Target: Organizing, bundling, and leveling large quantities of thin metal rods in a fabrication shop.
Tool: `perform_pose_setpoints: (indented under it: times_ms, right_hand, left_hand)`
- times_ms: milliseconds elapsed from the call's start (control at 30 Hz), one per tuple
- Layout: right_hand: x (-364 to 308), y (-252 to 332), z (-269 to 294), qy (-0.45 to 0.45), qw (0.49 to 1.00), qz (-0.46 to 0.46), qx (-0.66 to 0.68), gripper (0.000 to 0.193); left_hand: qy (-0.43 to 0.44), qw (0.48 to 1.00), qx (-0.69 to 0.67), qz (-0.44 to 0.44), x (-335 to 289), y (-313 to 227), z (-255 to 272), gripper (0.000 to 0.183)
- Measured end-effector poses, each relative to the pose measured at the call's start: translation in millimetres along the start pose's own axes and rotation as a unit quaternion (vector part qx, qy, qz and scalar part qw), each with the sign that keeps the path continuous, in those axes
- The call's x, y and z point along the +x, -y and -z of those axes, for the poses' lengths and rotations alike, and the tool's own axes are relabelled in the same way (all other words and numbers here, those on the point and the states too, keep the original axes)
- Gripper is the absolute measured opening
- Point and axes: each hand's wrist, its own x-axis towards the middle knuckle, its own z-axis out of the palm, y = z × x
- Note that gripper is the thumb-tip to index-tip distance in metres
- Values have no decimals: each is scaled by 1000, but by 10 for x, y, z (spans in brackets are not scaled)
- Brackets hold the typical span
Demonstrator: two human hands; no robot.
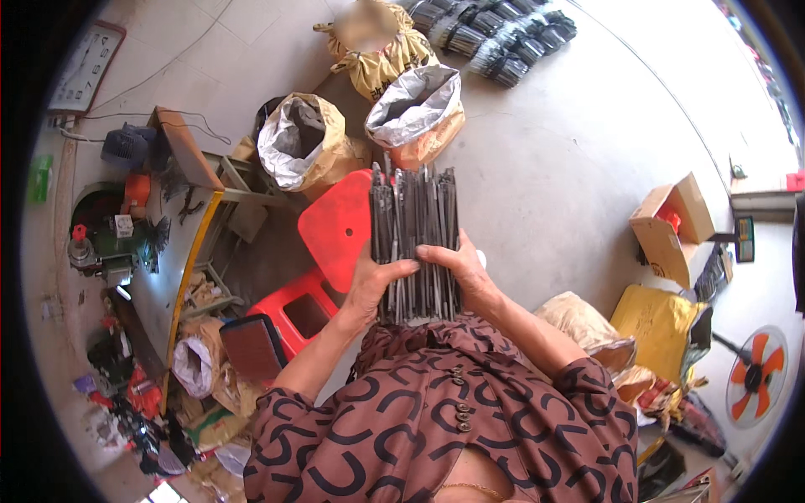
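A thick bundle of thin, flat dark-grey strips is held upright in front of my body. My left hand is closed on its left side, with the thumb laid across the front. From the right, my right hand grips the same bundle, its thumb also over the strips. The tips of the two thumbs nearly meet at the middle. My other fingers are largely hidden behind the bundle. The strips' upper ends are uneven. I cannot make out exactly what kind of part they are.
A red plastic stool lies just left of the bundle, with another red stool below it. Open sacks stand ahead. At left is a workbench with a machine. Rightward are a cardboard box, yellow sack and orange-bladed fan.
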Motion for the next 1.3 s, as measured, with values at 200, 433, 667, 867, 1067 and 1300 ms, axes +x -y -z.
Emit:
perform_pose_setpoints:
  times_ms: [200,433,667,867,1067,1300]
  right_hand:
    - [328,655,732,32,997,-73,-21,57]
    - [634,982,1110,29,996,-89,4,61]
    - [1029,1411,1367,11,995,-94,9,63]
    - [1879,1999,1146,5,995,-83,-53,56]
    - [3118,2453,808,50,983,-111,-136,52]
    - [4789,2367,524,93,961,-146,-215,60]
  left_hand:
    - [-22,999,-11,30,563,-7,-793,54]
    - [-25,999,-19,43,1037,-74,-1174,51]
    - [-11,998,-29,62,1669,-149,-1364,48]
    - [-15,996,-80,25,2602,-346,-1147,48]
    - [-63,990,-123,-20,3664,-597,-688,46]
    - [-159,971,-177,-27,4796,-555,86,48]
